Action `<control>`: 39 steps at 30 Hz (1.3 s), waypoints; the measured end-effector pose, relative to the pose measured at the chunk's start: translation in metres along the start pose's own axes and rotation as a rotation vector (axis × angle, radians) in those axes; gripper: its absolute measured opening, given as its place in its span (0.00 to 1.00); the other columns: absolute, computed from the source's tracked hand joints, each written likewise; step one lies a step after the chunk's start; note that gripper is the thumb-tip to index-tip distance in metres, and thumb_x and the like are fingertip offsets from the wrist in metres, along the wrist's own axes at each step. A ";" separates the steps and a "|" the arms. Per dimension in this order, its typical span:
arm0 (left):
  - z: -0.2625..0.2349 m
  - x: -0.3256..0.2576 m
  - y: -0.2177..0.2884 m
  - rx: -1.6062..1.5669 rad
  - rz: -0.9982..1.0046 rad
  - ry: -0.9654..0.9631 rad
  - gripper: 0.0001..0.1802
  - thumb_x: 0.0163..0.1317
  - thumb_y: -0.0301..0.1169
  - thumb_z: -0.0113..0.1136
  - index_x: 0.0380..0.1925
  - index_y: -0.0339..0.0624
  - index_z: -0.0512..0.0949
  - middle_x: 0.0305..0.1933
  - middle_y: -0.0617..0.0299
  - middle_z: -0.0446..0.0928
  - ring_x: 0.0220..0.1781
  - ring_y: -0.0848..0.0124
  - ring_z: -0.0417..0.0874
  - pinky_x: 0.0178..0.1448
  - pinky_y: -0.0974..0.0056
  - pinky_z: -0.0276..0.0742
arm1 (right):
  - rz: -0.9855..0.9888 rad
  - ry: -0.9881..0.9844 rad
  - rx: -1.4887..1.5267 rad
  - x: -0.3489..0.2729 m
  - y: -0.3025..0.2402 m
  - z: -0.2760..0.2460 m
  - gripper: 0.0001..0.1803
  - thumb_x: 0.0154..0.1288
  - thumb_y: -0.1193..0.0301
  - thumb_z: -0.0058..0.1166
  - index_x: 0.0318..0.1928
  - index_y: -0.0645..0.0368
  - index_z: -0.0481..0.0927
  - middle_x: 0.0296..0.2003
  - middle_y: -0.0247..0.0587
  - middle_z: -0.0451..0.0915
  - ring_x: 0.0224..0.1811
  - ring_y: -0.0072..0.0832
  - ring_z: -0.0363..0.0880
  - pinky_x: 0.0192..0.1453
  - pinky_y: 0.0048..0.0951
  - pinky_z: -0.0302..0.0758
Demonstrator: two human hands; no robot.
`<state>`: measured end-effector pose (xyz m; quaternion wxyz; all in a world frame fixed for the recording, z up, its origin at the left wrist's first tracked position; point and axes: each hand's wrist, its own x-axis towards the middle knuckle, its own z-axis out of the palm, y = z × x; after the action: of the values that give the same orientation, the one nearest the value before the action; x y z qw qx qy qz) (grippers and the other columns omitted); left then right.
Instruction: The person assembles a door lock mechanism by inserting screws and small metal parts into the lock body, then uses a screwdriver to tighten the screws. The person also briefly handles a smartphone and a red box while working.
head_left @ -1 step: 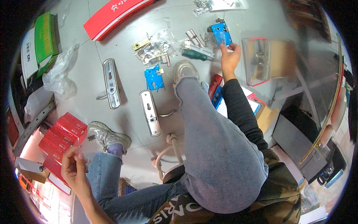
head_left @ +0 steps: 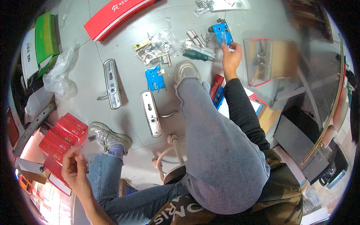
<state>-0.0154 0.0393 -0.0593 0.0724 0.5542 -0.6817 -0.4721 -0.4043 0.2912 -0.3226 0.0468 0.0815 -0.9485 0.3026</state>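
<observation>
My right hand [head_left: 231,60] reaches out at the upper right, thumb and fingers closed on a small clear plastic bag [head_left: 224,38]. This bag lies over a blue mortise lock body [head_left: 221,30]. At the lower left my left hand [head_left: 76,167] is raised with curled fingers, a faint piece of clear plastic film [head_left: 84,153] at its fingertips. On the floor between my feet are two silver door handle plates, one on the left [head_left: 112,84] and one nearer [head_left: 151,114]. Beyond the nearer plate lies another blue lock body [head_left: 155,78].
A green-handled screwdriver [head_left: 195,55], a lock cylinder [head_left: 195,37] and bagged small hardware [head_left: 153,48] lie ahead. A long red box [head_left: 116,17] is at the far side. Stacked red boxes [head_left: 62,138] stand left; an open box with a handle [head_left: 266,60] is right.
</observation>
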 end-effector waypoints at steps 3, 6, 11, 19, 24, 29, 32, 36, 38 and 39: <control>-0.001 -0.001 0.003 0.006 -0.003 -0.010 0.08 0.59 0.27 0.54 0.37 0.37 0.74 0.21 0.72 0.64 0.19 0.85 0.61 0.20 0.80 0.52 | -0.013 -0.040 -0.029 0.009 -0.007 -0.001 0.15 0.48 0.68 0.59 0.37 0.56 0.74 0.38 0.42 0.72 0.41 0.39 0.71 0.43 0.36 0.68; -0.002 -0.003 0.007 0.008 0.009 -0.021 0.08 0.58 0.27 0.55 0.38 0.37 0.74 0.21 0.72 0.64 0.19 0.85 0.61 0.20 0.79 0.52 | -0.058 -0.070 -0.106 0.012 -0.012 0.001 0.13 0.48 0.68 0.59 0.37 0.54 0.75 0.40 0.41 0.71 0.41 0.38 0.71 0.42 0.35 0.68; -0.003 -0.008 0.015 -0.013 -0.020 -0.030 0.07 0.58 0.26 0.55 0.37 0.38 0.75 0.23 0.72 0.66 0.21 0.85 0.63 0.22 0.79 0.54 | -0.169 -0.077 -0.263 0.010 -0.024 0.000 0.08 0.47 0.68 0.59 0.30 0.54 0.78 0.40 0.40 0.71 0.43 0.38 0.69 0.44 0.36 0.68; -0.014 -0.008 0.054 -0.030 0.453 0.008 0.05 0.56 0.22 0.47 0.28 0.36 0.73 0.31 0.61 0.73 0.35 0.72 0.74 0.44 0.71 0.66 | -0.270 -0.454 0.383 0.020 -0.181 -0.101 0.07 0.53 0.70 0.56 0.29 0.60 0.78 0.43 0.43 0.75 0.44 0.33 0.72 0.49 0.30 0.67; -0.023 -0.022 0.074 -0.616 0.366 -0.123 0.07 0.58 0.27 0.44 0.27 0.34 0.70 0.33 0.55 0.76 0.39 0.67 0.78 0.47 0.64 0.70 | -0.144 -0.986 0.908 -0.028 -0.321 -0.204 0.08 0.59 0.71 0.51 0.35 0.63 0.74 0.40 0.44 0.77 0.41 0.32 0.78 0.46 0.29 0.73; -0.041 -0.032 0.080 -0.816 0.268 -0.161 0.15 0.60 0.37 0.45 0.38 0.37 0.71 0.23 0.62 0.71 0.24 0.75 0.72 0.28 0.72 0.68 | -0.249 -1.229 1.012 -0.095 -0.391 -0.257 0.07 0.58 0.72 0.50 0.35 0.62 0.74 0.37 0.42 0.78 0.38 0.31 0.79 0.41 0.31 0.76; -0.056 -0.040 0.079 -0.708 0.330 -0.153 0.15 0.58 0.37 0.49 0.42 0.40 0.73 0.26 0.64 0.73 0.23 0.78 0.71 0.24 0.75 0.67 | -0.336 -1.206 0.865 -0.128 -0.412 -0.260 0.10 0.61 0.67 0.47 0.39 0.59 0.71 0.44 0.47 0.76 0.42 0.31 0.77 0.41 0.29 0.76; -0.068 -0.052 0.073 -0.692 0.319 -0.198 0.18 0.60 0.41 0.50 0.44 0.40 0.73 0.34 0.62 0.76 0.18 0.80 0.66 0.19 0.75 0.63 | -0.226 -1.171 1.006 -0.154 -0.431 -0.243 0.12 0.58 0.66 0.51 0.40 0.58 0.72 0.40 0.38 0.77 0.39 0.25 0.77 0.36 0.28 0.75; -0.074 -0.051 0.063 -0.959 0.170 -0.419 0.17 0.60 0.38 0.52 0.43 0.38 0.73 0.32 0.61 0.76 0.16 0.82 0.63 0.17 0.76 0.59 | -0.183 -1.175 1.006 -0.158 -0.435 -0.231 0.12 0.58 0.67 0.51 0.41 0.57 0.71 0.41 0.36 0.76 0.40 0.24 0.76 0.36 0.27 0.75; -0.073 -0.049 0.060 -1.012 0.181 -0.405 0.14 0.59 0.37 0.53 0.40 0.39 0.73 0.29 0.62 0.75 0.15 0.82 0.62 0.17 0.76 0.57 | -0.228 -1.238 1.038 -0.158 -0.435 -0.226 0.12 0.58 0.66 0.50 0.41 0.57 0.71 0.42 0.37 0.76 0.40 0.24 0.76 0.36 0.27 0.75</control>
<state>0.0079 0.0350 0.0447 0.2374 0.2878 -0.4149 -0.8298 -0.1606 0.0929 0.0853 -0.4991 0.3412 -0.5274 0.5969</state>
